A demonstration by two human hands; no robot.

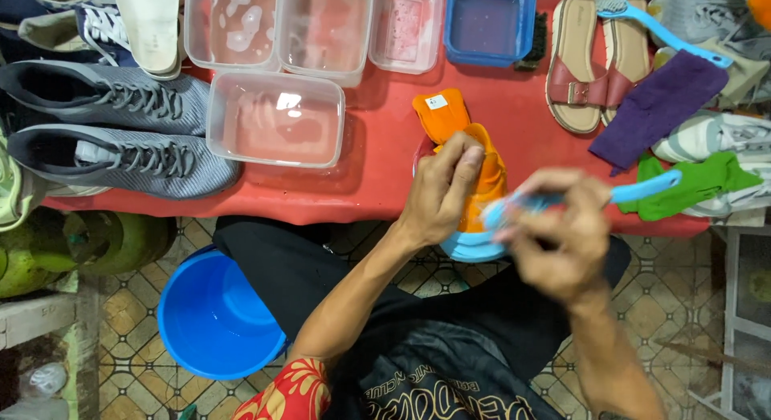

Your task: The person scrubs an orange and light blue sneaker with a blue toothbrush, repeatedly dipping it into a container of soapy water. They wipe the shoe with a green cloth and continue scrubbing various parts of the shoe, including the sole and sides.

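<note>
On the red table stood four clear tubs, three in a back row and one in front, plus one blue tub beside them. Left of the tubs lay two grey sneakers; right of them, two sandals. Two blue brushes showed, perhaps more. One blue bucket sat below.
</note>
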